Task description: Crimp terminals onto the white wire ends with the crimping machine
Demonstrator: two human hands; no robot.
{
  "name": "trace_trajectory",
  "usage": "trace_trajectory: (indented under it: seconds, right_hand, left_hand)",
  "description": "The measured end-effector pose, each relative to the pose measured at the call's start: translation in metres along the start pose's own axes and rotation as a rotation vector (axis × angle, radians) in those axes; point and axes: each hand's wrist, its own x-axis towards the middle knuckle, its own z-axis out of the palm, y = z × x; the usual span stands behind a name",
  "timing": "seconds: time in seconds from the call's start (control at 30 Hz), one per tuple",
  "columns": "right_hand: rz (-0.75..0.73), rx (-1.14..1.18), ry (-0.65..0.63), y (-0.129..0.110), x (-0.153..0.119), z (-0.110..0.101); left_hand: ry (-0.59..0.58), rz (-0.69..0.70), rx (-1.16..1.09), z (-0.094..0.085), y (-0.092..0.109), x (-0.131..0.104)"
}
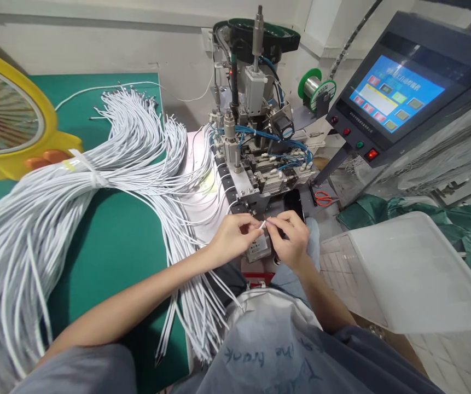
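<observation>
Between my two hands is the end of a white cable (262, 224), held just in front of the machine. My left hand (235, 236) pinches its white jacket between thumb and forefinger. At the tip, the fingers of my right hand (290, 235) are closed on the cable end; the fine wires there are too small to make out. Right behind my hands stands a soldering machine (255, 158) with metal cylinders and blue air tubes. A thick bundle of white cables (91, 178), tied with a band, lies to my left, with many ends hanging over the table edge.
The green table (128, 230) carries the bundle and a yellow fan (50, 126). A control screen (395, 96) stands at the right, near a solder wire spool (312, 87). Orange-handled scissors (323, 198) lie beside the machine. A white plastic bin (416, 273) is at my right.
</observation>
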Motion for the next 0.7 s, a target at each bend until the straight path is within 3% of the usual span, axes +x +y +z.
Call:
trace_trajectory:
  seconds: [0.2, 0.3, 0.5, 0.6, 0.7]
  right_hand:
    - [0.448, 0.502, -0.049, 0.002, 0.002, 0.011]
    - [0.594, 0.653, -0.09, 0.005, 0.003, 0.015]
    - [0.471, 0.593, -0.068, 0.001, 0.005, 0.012]
    - [0.418, 0.521, -0.122, 0.002, 0.007, 0.01]
    - [0.457, 0.467, -0.224, 0.017, 0.009, 0.014]
  left_hand:
    - [0.023, 0.002, -0.028, 0.0, -0.002, 0.0]
    - [0.017, 0.022, -0.029, -0.001, -0.003, 0.0]
    - [-0.022, 0.1, -0.021, -0.002, -0.002, -0.001]
    - [-0.049, 0.149, 0.006, -0.003, -0.006, -0.001]
    - [-0.093, 0.221, 0.146, -0.006, -0.016, 0.005]
